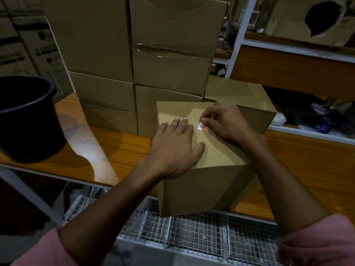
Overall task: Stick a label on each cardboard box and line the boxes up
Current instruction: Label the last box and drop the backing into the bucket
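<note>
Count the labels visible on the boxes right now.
1. A small white-and-orange label sits on top of the nearest box, pinched at the right hand. The stacked boxes behind show none, though their hidden faces might carry some.

The left hand lies flat, fingers straight, on top of a plain brown cardboard box on the wooden shelf. The right hand pinches a small white-and-orange barcode label against the box top. A black plastic bucket stands well to the left.
</note>
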